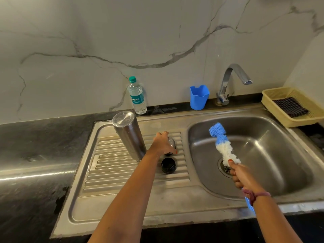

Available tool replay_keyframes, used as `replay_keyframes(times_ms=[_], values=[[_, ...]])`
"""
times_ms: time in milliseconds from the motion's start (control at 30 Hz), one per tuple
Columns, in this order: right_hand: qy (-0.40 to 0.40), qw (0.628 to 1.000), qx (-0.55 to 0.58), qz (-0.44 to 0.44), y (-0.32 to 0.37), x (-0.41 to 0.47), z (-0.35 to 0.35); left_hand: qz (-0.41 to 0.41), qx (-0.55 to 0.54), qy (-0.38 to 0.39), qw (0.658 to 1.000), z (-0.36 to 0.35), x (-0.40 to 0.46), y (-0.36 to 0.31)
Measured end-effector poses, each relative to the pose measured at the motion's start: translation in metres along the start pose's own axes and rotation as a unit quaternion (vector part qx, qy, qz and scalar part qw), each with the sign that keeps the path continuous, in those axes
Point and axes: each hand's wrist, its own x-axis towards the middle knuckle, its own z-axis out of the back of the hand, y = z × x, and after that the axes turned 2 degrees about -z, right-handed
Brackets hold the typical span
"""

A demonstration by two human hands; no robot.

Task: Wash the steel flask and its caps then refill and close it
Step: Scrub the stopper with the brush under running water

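While flask (128, 135) stands, hands (164, 143) flank cap (168, 165).

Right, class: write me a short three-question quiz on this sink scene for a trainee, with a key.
1. True or false: the steel flask stands upside down on the draining board.
2. Which hand holds the bottle brush? A) left hand B) right hand
3. Fill in: the black cap lies on the draining board just in front of the ____ hand.

Key: 1 true; 2 B; 3 left. The left hand grips a steel cap. The tap shows no running water.
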Motion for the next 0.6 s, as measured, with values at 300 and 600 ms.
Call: replay_keyframes(times_ms=[300, 600], values=[[0.0, 1.0, -0.003, -0.011, -0.005, 0.006, 0.017, 0.023, 0.005, -0.03, 0.999, -0.003, 0.005, -0.009], [0.002, 1.0, -0.017, 0.0, 0.008, 0.009, 0.053, -0.06, -0.057, -0.021, 0.996, -0.005, 0.014, -0.068]])
